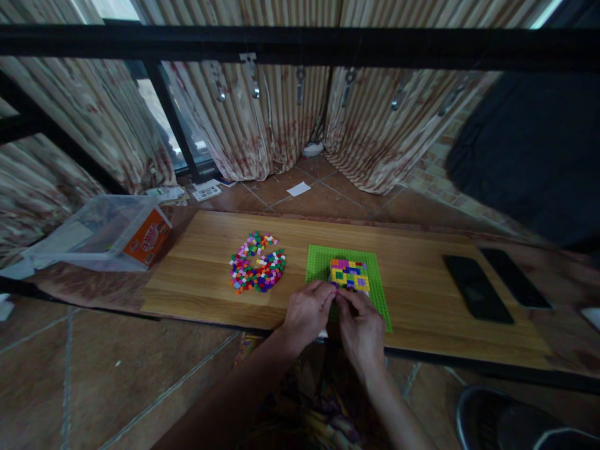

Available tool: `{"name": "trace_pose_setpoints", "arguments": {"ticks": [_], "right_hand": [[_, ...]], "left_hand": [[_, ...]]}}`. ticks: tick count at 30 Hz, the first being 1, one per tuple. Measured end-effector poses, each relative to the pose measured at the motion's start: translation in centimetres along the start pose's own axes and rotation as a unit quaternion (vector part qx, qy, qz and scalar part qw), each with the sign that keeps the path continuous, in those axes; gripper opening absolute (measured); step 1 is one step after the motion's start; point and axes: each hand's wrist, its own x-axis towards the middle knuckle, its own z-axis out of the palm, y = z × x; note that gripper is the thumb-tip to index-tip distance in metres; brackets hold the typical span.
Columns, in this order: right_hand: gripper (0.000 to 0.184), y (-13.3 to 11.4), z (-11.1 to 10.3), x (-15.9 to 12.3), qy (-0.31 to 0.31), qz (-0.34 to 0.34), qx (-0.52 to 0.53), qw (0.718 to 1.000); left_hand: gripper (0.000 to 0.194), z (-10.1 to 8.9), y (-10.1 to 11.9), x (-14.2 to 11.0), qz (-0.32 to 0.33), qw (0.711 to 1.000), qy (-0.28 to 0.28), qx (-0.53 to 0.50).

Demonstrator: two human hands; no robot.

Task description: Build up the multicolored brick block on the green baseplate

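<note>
A green studded baseplate [319, 256] lies on the wooden board, partly covered by my hands. On it stands a block of small toy bricks [349, 273] in yellow, blue, purple, red and other colours. My left hand [309, 309] is at the block's near left corner, its thumb and forefinger pinched together. My right hand [360, 322] meets it there, fingers also pinched. Something small and purplish shows between the fingertips, too small to make out. Left of the plate lies a loose pile of small coloured bricks [257, 269], spread roughly in a ring.
Two dark phones [478, 287] lie at the right, one on the wooden board [417, 281]. A clear plastic box [103, 231] with an orange label stands at the left. A black bar [300, 47] with hooks crosses above the far side. Curtains hang behind.
</note>
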Motion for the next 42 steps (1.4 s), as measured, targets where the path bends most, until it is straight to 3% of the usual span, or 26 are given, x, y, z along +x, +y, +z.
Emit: {"name": "trace_pose_setpoints", "arguments": {"ticks": [12,20,24,29,38,42], "right_hand": [[0.039,-0.5,-0.2,1.1,-0.008,0.002,-0.073,0.997],[0.036,-1.2,-0.8,2.4,-0.051,0.066,-0.108,0.991],[0.034,-1.6,-1.2,3.1,-0.089,0.118,-0.116,0.982],[0.032,-1.7,-1.3,3.7,-0.109,0.129,-0.108,0.980],[0.031,-1.2,-1.2,3.8,-0.114,0.114,-0.086,0.983],[0.035,-0.8,-1.8,2.9,-0.050,0.109,-0.033,0.992]], "left_hand": [[0.017,-0.2,0.1,0.5,-0.052,0.997,0.010,-0.056],[0.017,0.0,0.2,0.7,-0.075,0.995,0.014,-0.063],[0.028,0.2,0.2,0.7,-0.093,0.994,0.017,-0.062],[0.033,0.3,0.3,0.7,-0.099,0.995,0.008,-0.027],[0.037,0.3,0.6,0.5,-0.098,0.995,0.008,-0.019],[0.040,-0.6,-0.1,-1.0,-0.075,0.996,0.046,-0.035]]}}
